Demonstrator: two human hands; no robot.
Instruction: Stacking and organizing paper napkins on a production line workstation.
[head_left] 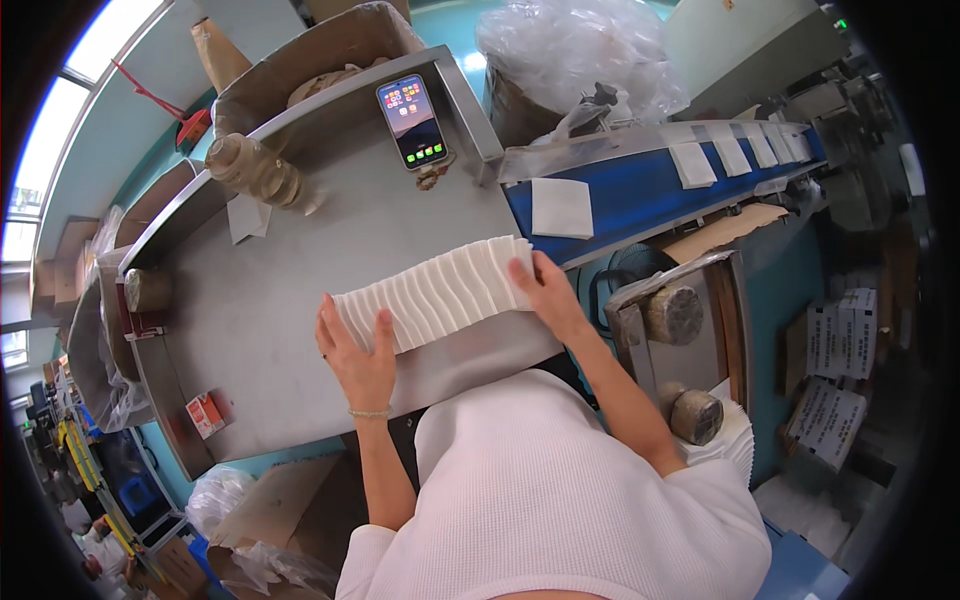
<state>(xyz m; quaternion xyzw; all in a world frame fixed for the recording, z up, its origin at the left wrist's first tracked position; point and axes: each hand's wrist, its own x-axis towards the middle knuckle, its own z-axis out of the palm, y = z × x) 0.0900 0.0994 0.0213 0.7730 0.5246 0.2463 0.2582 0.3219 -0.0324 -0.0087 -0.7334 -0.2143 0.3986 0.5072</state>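
A long row of folded white napkins [435,292], packed side by side, lies on the grey metal table [270,330]. At its left end my left hand [355,350] presses with thumb and fingers apart, around the end of the row. My right hand [545,290] grips the right end, its thumb on the top and its fingers around the far side. The row is held between both hands. Just beyond my right hand, a single folded white napkin [562,208] lies flat on the blue conveyor belt [630,195].
More napkins [692,165] lie along the belt. A lit phone [411,122] and a tilted bottle [255,172] rest on the table's far part. A small red-and-white box [205,415] sits near the left edge. Tape rolls [673,315] stand right. Plastic bags [590,50] are piled behind.
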